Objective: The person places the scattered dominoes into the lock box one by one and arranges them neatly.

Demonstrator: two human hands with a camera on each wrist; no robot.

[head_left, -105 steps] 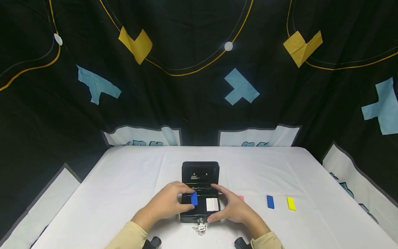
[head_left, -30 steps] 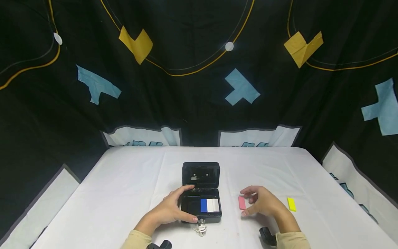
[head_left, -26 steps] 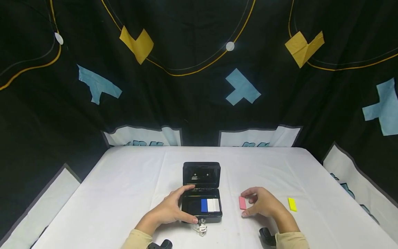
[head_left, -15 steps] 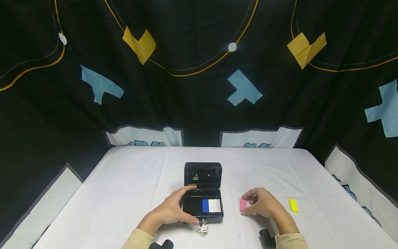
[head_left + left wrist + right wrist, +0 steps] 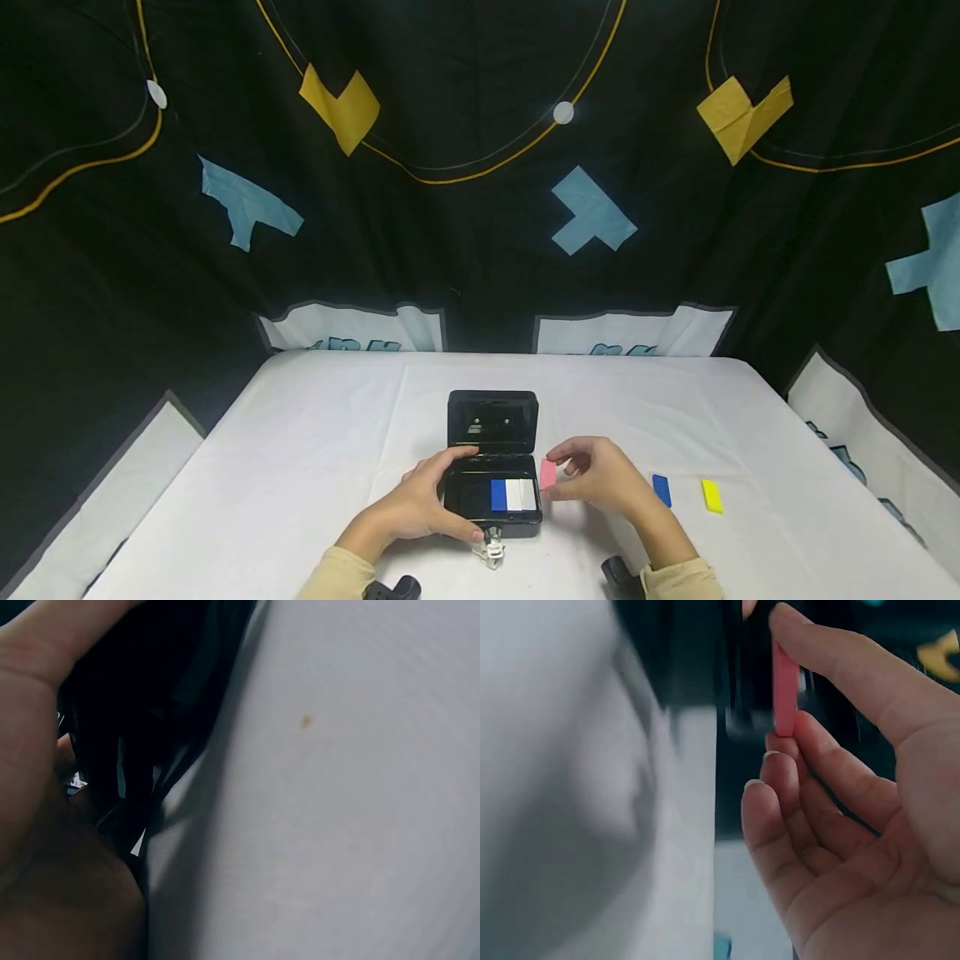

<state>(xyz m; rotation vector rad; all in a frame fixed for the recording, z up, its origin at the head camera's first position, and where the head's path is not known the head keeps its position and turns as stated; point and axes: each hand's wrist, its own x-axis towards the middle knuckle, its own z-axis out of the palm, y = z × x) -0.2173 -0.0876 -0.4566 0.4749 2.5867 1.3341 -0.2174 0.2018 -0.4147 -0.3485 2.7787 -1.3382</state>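
Observation:
A small black cash box (image 5: 471, 498) stands with its lid (image 5: 492, 419) raised, keys (image 5: 492, 552) hanging from its front lock. Inside, on the right, a blue block (image 5: 498, 495) lies beside two white blocks (image 5: 521, 495). My left hand (image 5: 416, 504) holds the box's left side, thumb at the front edge and a finger at the back near the hinge. With thumb and fingertips my right hand (image 5: 600, 479) pinches a pink block (image 5: 548, 473) just off the box's right wall. In the right wrist view the pink block (image 5: 784, 690) stands upright between thumb and fingers.
On the white-covered table (image 5: 337, 400), a second blue block (image 5: 662, 490) lies right of my right hand, partly behind the wrist. Farther right is a yellow block (image 5: 712, 497). A black patterned curtain (image 5: 465, 250) hangs behind the table.
My right hand has taken the pink block from the table and moved it left to the box. Earlier, the blue block went into the box beside the white ones. My left hand stays on the box.

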